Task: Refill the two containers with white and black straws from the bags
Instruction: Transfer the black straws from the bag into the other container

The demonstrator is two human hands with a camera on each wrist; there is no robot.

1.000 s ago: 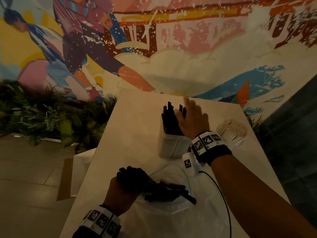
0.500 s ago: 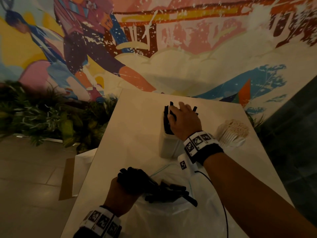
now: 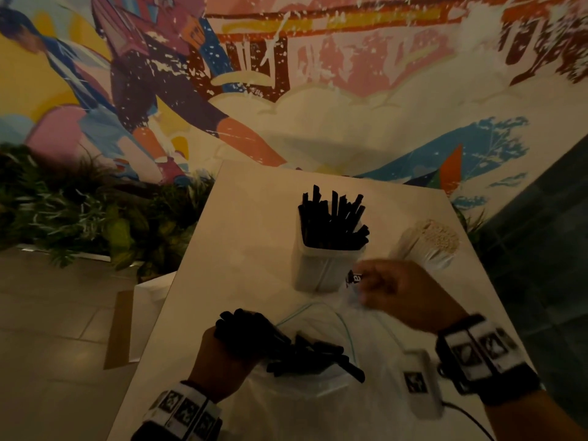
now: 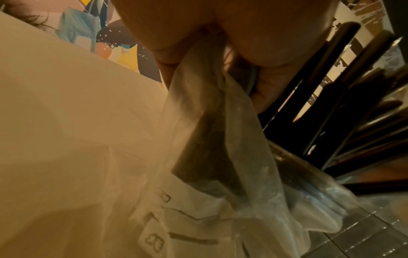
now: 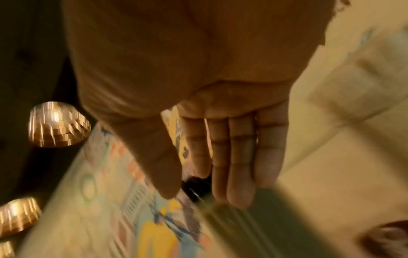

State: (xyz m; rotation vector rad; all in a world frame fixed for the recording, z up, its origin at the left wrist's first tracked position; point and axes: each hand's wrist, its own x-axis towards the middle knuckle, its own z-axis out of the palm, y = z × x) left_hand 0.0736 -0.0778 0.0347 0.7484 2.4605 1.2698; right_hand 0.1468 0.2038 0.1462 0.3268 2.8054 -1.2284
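Right hand (image 3: 401,294) withdrawn, translucent container (image 3: 321,268) uncovered

You're in café or restaurant — painted mural (image 3: 286,74) across wall, planter greenery (image 3: 79,211) below it, pale table (image 3: 248,249), tiled floor (image 3: 57,329), warm pendant lamps (image 5: 58,124) overhead.

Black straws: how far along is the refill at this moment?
Looks done: the container already stands packed with black straws. In hand: the left hand grips the plastic bag with more black straws spilling from its mouth; the right hand is open and empty, between container and bag. Left: the bundle of white straws lies on the table; no second container is visible.
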